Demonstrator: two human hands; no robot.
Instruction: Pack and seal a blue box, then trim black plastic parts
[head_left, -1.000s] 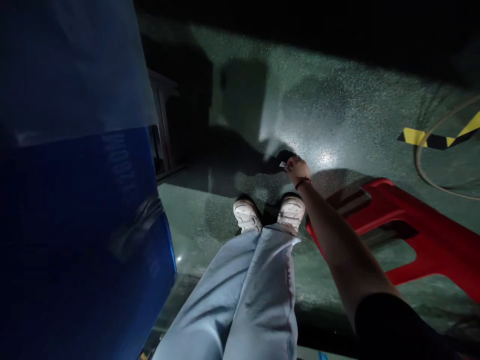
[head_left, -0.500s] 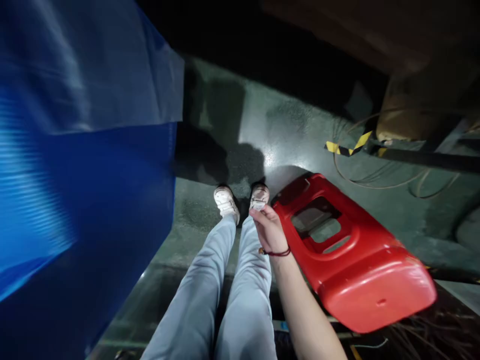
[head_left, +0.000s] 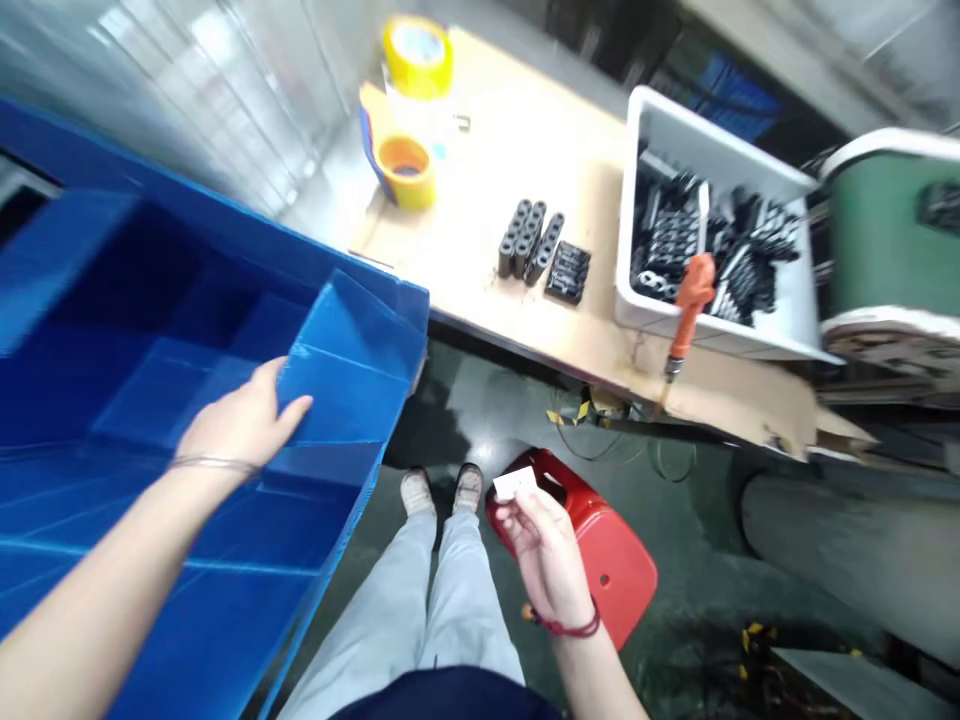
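The right hand pinches a small white card between thumb and fingers, which are clamped on its lower edge; the card stands clear above the fingertips, up and to the left of the palm, with its long axis running nearly crosswise and tilted slightly. A red cord circles that wrist; just beyond the hand, a red plastic stool lies on the dark green floor. The left hand is open – its fingers spread loosely and resting on an inner panel of a large blue corrugated plastic bin; this hand is the nearer to the bin, and the two hands are well apart. Beyond them, a table carries yellow tape rolls, rows of black cylindrical parts, and a white tub heaped with black parts; an orange-handled electric screwdriver hangs at the tub's front edge.
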